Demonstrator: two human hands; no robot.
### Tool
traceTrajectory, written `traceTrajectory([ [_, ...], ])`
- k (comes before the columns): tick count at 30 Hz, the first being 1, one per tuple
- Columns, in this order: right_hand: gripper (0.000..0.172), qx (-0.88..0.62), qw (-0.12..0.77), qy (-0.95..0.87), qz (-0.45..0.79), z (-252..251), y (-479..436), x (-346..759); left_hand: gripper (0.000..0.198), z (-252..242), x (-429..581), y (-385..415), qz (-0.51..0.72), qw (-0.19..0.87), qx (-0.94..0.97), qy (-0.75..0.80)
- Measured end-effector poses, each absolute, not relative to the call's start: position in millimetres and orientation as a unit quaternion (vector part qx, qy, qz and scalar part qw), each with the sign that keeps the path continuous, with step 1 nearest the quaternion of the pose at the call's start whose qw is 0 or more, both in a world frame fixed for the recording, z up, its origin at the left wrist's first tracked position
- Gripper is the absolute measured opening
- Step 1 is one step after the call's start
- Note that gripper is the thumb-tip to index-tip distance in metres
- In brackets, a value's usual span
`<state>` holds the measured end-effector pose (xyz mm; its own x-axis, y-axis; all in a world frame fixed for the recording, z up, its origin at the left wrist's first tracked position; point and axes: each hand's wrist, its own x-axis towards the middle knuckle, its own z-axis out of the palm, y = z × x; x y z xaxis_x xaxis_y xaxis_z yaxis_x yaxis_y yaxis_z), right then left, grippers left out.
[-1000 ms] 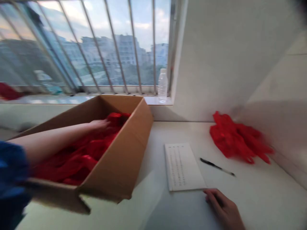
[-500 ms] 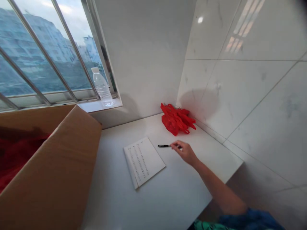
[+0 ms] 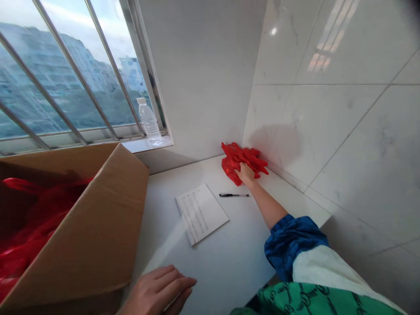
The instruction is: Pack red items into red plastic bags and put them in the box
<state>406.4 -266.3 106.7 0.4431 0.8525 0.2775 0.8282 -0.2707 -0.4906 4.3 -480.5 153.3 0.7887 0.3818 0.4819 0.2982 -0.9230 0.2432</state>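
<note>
My right hand (image 3: 245,173) reaches across the table to a crumpled red plastic bag (image 3: 231,165) in the corner, its fingers closed on the bag's front and partly sunk in the folds. A black pen (image 3: 233,195) with a clear barrel lies flat just in front of that hand, untouched. Left of the pen is a white booklet (image 3: 210,212) with columns of handwritten or printed characters. Low in the view, above the near part of the table, my left hand (image 3: 160,288) holds nothing, fingers loosely stretched to the right.
An open cardboard box (image 3: 108,223) with red plastic bags (image 3: 49,218) inside stands at the left. A clear water bottle (image 3: 150,124) is on the sill of the barred window. Grey and tiled walls meet behind the white table (image 3: 229,262).
My right hand has let go of the pen, left it on the table and moved up onto the red plastic bag. My left hand has come into view at the bottom.
</note>
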Motion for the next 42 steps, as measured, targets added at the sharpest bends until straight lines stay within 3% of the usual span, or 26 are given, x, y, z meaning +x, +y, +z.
traceTrajectory([
  [6, 0.028, -0.702, 0.391, -0.595, 0.018, 128.0, -287.8, 388.5, 0.017, 127.1, 9.3, -453.8, 0.284, 0.276, 0.862, 0.316],
  [10, 0.033, -0.565, 0.517, -0.643, 0.034, 140.6, -316.5, 348.8, 0.036, 111.5, 24.3, -420.3, 0.328, 0.444, 0.733, 0.397],
  [14, 0.037, -0.47, 0.419, -0.766, 0.131, 134.7, -354.6, 314.5, 0.067, 84.6, 35.1, -389.8, 0.422, 0.53, 0.576, 0.457],
  [17, 0.029, -0.445, 0.357, -0.787, 0.235, 121.7, -370.8, 306.4, 0.072, 67.3, 34.7, -379.0, 0.435, 0.587, 0.481, 0.485],
  [21, 0.029, -0.526, 0.393, -0.73, 0.189, 104.6, -366.2, 302.2, 0.074, 58.6, 32.3, -375.4, 0.433, 0.581, 0.457, 0.516],
  [24, 0.032, -0.584, 0.322, -0.719, 0.195, 93.0, -357.1, 289.4, 0.068, 59.8, 35.6, -373.3, 0.405, 0.53, 0.505, 0.548],
  [28, 0.064, -0.595, 0.257, -0.702, 0.296, 79.4, -351.1, 265.9, 0.07, 61.4, 46.3, -370.1, 0.415, 0.419, 0.582, 0.56],
  [31, 0.067, -0.514, 0.306, -0.677, 0.429, 72.7, -350.7, 257.3, 0.091, 62.5, 52.9, -367.8, 0.44, 0.371, 0.591, 0.566],
  [37, 0.049, -0.483, 0.46, -0.523, 0.531, 72.7, -357.3, 249.6, 0.089, 75.0, 51.8, -368.6, 0.523, 0.617, 0.431, 0.4],
  [42, 0.047, -0.362, 0.47, -0.399, 0.7, 81.1, -367.7, 236.1, 0.082, 79.7, 49.6, -373.7, 0.517, 0.692, 0.375, 0.335],
])
